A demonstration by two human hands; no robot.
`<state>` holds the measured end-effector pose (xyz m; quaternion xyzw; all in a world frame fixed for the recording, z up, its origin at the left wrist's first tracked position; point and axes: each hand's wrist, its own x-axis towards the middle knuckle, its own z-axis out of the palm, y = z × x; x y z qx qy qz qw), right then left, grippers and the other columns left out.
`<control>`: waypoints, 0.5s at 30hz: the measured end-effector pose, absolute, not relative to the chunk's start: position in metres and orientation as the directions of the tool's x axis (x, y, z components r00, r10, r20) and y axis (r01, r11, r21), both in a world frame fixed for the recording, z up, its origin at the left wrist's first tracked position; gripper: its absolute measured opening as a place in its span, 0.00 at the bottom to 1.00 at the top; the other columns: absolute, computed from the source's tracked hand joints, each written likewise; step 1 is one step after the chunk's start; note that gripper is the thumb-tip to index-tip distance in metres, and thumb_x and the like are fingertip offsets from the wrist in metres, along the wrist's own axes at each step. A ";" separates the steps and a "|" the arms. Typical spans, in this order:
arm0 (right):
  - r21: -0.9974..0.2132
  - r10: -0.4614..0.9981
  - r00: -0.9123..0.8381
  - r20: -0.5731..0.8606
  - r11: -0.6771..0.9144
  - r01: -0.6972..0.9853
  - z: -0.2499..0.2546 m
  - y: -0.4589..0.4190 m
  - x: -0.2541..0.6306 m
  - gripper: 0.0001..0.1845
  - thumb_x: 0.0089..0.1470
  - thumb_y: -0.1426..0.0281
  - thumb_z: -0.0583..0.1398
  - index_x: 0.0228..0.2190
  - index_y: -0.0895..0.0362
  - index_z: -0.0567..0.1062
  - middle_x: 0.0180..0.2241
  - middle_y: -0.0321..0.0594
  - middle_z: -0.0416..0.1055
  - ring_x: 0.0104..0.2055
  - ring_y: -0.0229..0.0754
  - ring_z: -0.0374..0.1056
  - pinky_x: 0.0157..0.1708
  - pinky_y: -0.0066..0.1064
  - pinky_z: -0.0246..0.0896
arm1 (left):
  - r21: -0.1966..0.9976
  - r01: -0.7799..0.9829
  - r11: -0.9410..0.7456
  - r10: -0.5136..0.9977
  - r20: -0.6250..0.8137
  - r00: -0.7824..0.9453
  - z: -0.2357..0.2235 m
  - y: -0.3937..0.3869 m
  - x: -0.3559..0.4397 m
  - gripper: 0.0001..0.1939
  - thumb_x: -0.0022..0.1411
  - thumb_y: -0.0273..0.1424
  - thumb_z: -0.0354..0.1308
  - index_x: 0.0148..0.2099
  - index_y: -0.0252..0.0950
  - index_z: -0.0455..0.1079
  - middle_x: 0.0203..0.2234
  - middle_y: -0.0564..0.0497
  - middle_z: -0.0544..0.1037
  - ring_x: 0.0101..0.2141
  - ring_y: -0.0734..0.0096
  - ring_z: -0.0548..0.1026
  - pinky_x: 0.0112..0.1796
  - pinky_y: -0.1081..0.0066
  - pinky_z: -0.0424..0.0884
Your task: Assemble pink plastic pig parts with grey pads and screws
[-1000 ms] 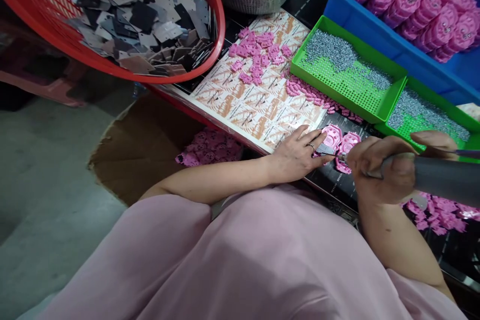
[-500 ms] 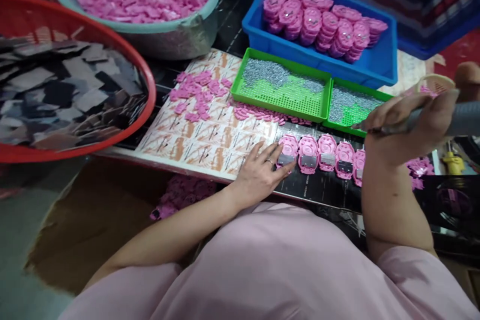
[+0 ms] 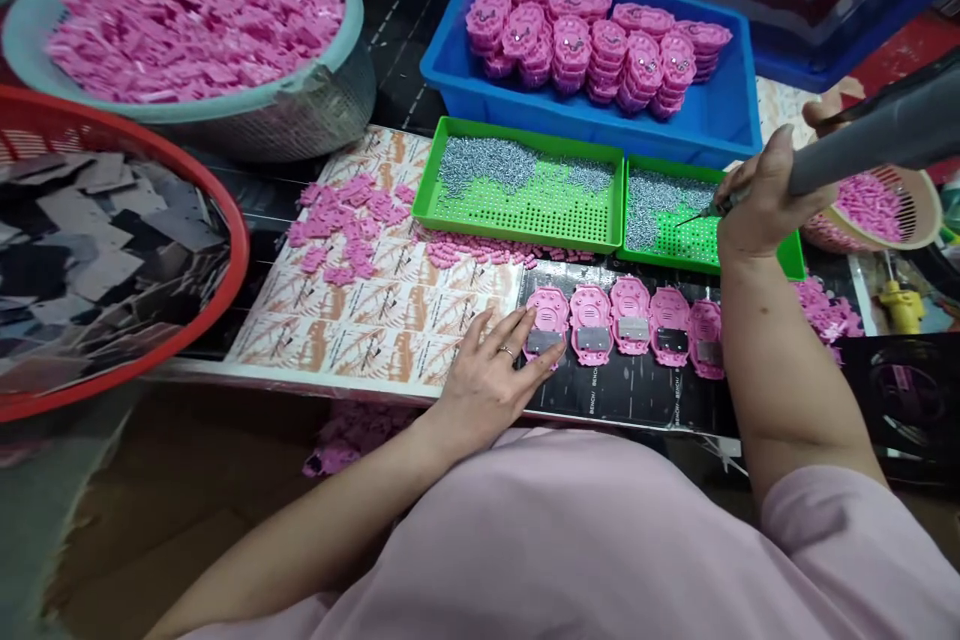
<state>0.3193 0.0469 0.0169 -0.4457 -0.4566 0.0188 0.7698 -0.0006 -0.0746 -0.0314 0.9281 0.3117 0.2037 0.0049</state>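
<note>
My left hand (image 3: pixel 491 367) lies on the bench with its fingers stretched out. Its fingertips touch the leftmost pink plastic casing (image 3: pixel 548 312), which has a grey plate across its lower part. Several like casings run in a row to the right, among them one with a black plate (image 3: pixel 670 340). My right hand (image 3: pixel 759 205) is wrapped round a grey electric screwdriver (image 3: pixel 862 142). The thin bit points left, over the right green tray (image 3: pixel 679 238) of small silver screws (image 3: pixel 652 200); whether its tip touches them I cannot tell. My right forearm partly covers the last casing.
Left of the tray stands another green screw tray (image 3: pixel 517 210). Behind is a blue bin (image 3: pixel 600 125) of stacked pink casings. Loose pink parts (image 3: pixel 349 225) lie on the printed sheet. A red basket (image 3: pixel 232 270) and a teal basket (image 3: pixel 330 110) stand left, a cream basket (image 3: pixel 919 205) right.
My right hand with the screwdriver now has the bit over the right screw tray. The view has shifted, bringing more of the cream basket into sight. My left hand stays at the leftmost casing.
</note>
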 end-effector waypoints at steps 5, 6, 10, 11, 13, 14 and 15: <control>-0.703 0.447 0.559 0.698 0.577 0.416 0.021 0.045 0.316 0.18 0.52 0.52 0.62 0.36 0.49 0.64 0.11 0.20 0.52 0.09 0.30 0.52 0.10 0.28 0.48 | 0.128 0.579 -0.805 0.579 0.383 0.720 -0.031 -0.074 0.000 0.17 0.64 0.33 0.59 0.55 0.46 0.70 0.55 0.38 0.72 0.55 0.53 0.71 0.55 0.47 0.64; -0.702 0.451 0.554 0.700 0.576 0.419 0.021 0.044 0.315 0.18 0.52 0.52 0.62 0.36 0.49 0.64 0.11 0.20 0.53 0.09 0.30 0.52 0.10 0.29 0.49 | 0.128 0.581 -0.804 0.580 0.380 0.720 -0.031 -0.074 0.000 0.17 0.64 0.33 0.59 0.55 0.46 0.70 0.55 0.38 0.72 0.55 0.53 0.71 0.55 0.47 0.64; -0.690 0.424 0.562 0.710 0.576 0.438 0.017 0.047 0.311 0.16 0.53 0.57 0.63 0.37 0.51 0.65 0.14 0.22 0.55 0.10 0.28 0.54 0.09 0.28 0.49 | 0.133 0.579 -0.804 0.582 0.372 0.723 -0.030 -0.075 0.000 0.17 0.64 0.33 0.59 0.55 0.46 0.70 0.55 0.38 0.72 0.56 0.53 0.71 0.55 0.47 0.64; -0.686 0.412 0.570 0.710 0.585 0.432 0.015 0.049 0.311 0.16 0.53 0.59 0.64 0.37 0.52 0.65 0.14 0.21 0.56 0.10 0.28 0.53 0.08 0.27 0.49 | 0.135 0.577 -0.806 0.581 0.373 0.723 -0.031 -0.075 0.000 0.17 0.64 0.33 0.59 0.55 0.46 0.70 0.55 0.38 0.72 0.56 0.53 0.71 0.55 0.47 0.64; -0.670 0.393 0.587 0.708 0.636 0.383 0.015 0.053 0.315 0.16 0.53 0.64 0.65 0.38 0.54 0.64 0.12 0.19 0.56 0.09 0.28 0.52 0.07 0.24 0.47 | 0.141 0.573 -0.807 0.579 0.379 0.722 -0.031 -0.075 0.000 0.16 0.65 0.33 0.58 0.55 0.46 0.70 0.55 0.38 0.72 0.56 0.53 0.70 0.55 0.47 0.63; -0.652 0.369 0.600 0.709 0.668 0.359 0.018 0.053 0.317 0.15 0.53 0.66 0.64 0.39 0.55 0.64 0.11 0.18 0.56 0.08 0.28 0.52 0.07 0.23 0.47 | 0.143 0.575 -0.806 0.580 0.383 0.719 -0.032 -0.075 0.000 0.16 0.65 0.33 0.58 0.55 0.46 0.70 0.55 0.38 0.71 0.56 0.53 0.70 0.55 0.47 0.63; -0.632 0.354 0.609 0.710 0.703 0.327 0.022 0.051 0.321 0.13 0.56 0.68 0.62 0.39 0.56 0.63 0.10 0.18 0.56 0.08 0.28 0.52 0.07 0.21 0.47 | 0.143 0.577 -0.804 0.582 0.387 0.715 -0.032 -0.075 0.000 0.17 0.65 0.33 0.58 0.55 0.46 0.70 0.55 0.38 0.71 0.56 0.53 0.70 0.55 0.47 0.63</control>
